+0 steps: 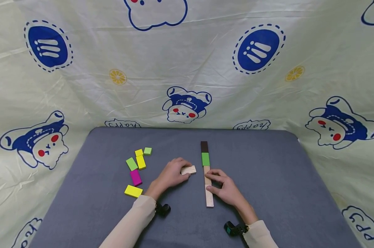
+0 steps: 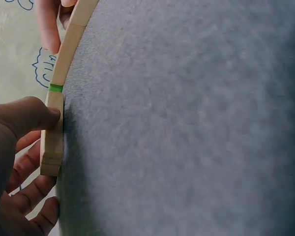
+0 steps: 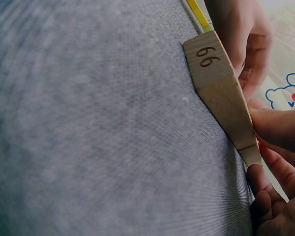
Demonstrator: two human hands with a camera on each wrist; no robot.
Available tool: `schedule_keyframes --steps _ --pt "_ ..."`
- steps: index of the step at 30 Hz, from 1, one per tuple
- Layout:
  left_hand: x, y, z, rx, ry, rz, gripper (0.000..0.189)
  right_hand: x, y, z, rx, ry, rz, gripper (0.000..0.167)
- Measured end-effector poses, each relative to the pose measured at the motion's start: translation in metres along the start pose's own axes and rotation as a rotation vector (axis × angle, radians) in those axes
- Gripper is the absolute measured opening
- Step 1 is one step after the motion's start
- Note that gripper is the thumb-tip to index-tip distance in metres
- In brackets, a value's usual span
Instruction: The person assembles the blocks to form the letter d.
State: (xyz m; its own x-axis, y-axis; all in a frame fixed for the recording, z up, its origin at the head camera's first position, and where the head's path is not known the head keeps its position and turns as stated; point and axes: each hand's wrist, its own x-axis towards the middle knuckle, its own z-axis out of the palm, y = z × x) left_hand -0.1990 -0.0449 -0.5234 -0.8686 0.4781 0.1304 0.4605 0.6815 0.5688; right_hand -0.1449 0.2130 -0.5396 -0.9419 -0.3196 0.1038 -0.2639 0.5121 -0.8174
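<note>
My left hand pinches a pale wooden block between thumb and fingers, just left of a straight row. In the left wrist view that block shows a seam line near its lower end. The row runs away from me: a dark brown block at the far end, then a green block, then two plain wooden blocks. My right hand rests its thumb and fingertips on the plain blocks, either side of their joint. The right wrist view shows "66" on the near wooden block's end.
On the left of the grey table lie loose blocks: a magenta block, a yellow block by the left forearm, a green block and several others. A printed cloth hangs behind the table.
</note>
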Motion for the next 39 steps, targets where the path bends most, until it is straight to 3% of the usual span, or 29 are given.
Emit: schedule_keyframes --steps 10,17,24,39 --pt "0.014 0.002 0.005 -0.012 -0.006 -0.023 0.032 0.0 0.001 0.001 0.012 -0.001 0.002 0.043" --pt "0.023 0.007 0.005 0.014 -0.027 -0.002 0.03 0.001 0.001 0.001 0.004 -0.001 0.006 0.044" --pt "0.027 0.014 0.006 0.033 -0.051 -0.022 0.03 0.0 0.0 0.0 0.012 -0.005 0.002 0.044" --pt "0.032 0.014 0.01 0.059 -0.04 0.005 0.028 0.001 0.001 0.001 0.025 -0.008 0.021 0.044"
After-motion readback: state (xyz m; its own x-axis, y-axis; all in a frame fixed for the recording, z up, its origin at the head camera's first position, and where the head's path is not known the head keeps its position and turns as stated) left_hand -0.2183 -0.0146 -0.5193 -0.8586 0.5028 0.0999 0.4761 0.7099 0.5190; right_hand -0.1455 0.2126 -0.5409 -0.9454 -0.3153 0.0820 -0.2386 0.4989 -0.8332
